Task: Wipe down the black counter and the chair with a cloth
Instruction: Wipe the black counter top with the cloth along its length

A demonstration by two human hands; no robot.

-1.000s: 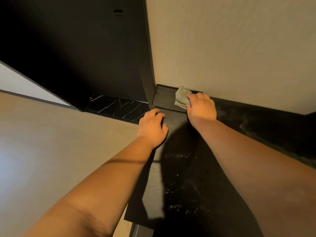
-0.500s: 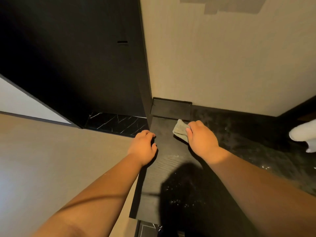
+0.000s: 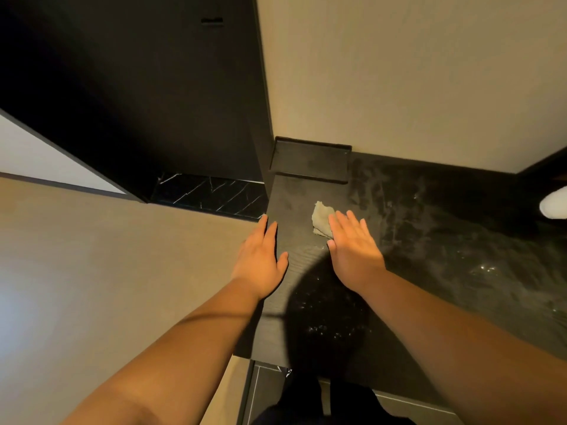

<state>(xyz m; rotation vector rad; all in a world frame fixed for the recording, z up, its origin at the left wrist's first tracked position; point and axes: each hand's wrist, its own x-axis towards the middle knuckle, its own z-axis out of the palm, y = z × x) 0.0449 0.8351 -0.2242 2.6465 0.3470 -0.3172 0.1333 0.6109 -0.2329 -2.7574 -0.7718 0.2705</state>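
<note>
**Counter wipe under way, chair yet to come**

On the left, the left hand (image 3: pixel 260 262) lies flat along the left edge of the black counter (image 3: pixel 445 228). Its fingers are straight and close together with the thumb set apart, and it holds nothing; it looks to be bracing.

Just to its right sits the cloth (image 3: pixel 319 217), a small grey-green wad on the wood-grained left strip of the counter. It lies nearer than the shallow black tray (image 3: pixel 310 164) in the far corner.

The right hand (image 3: pixel 352 250) presses palm-down on the near right part of the cloth. Its fingers are straight and slightly spread, not curled round the cloth.

Further right, the counter shows pale smears and bright specks. The near middle, in shadow, is speckled too. A white object (image 3: pixel 555 205) is cut off at the right edge.

Judging by this, the wipe is in its early or middle part. The left strip is in hand, and the broad right stretch and the near area look unfinished. No chair is in view, so that half of the task seems not yet begun.
</note>
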